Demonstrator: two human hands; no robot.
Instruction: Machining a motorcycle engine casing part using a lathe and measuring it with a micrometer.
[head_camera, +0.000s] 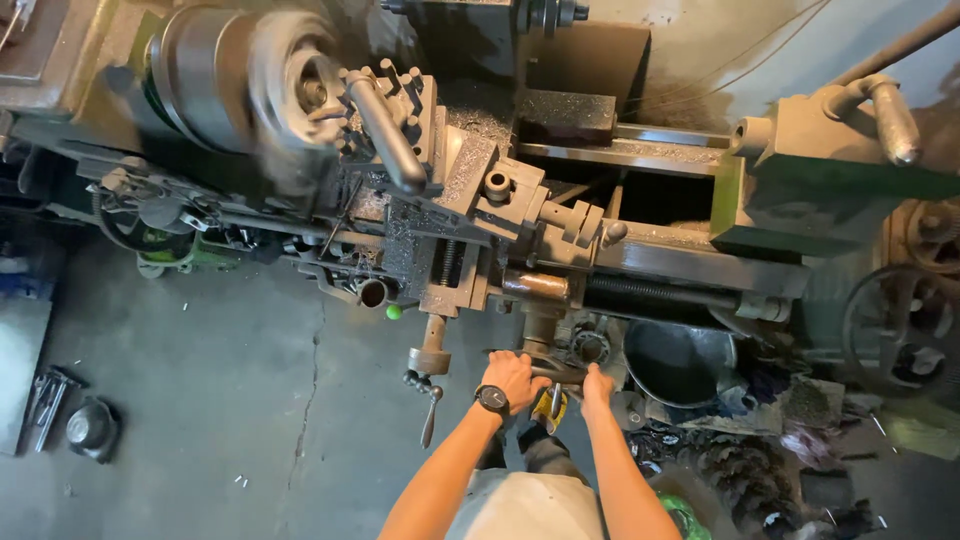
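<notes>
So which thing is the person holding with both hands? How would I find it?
Find the big grey lathe across the middle, with its blurred spinning chuck on the left. Go down its front to the dark handwheel. The left hand, above a black wristwatch, and right hand both grip it, unlike the thin crank handle beside it.

Grey-brown lathe with a green tailstock (paint worn), black wristwatch, grey concrete floor

Grimy matt metal handwheel
</notes>
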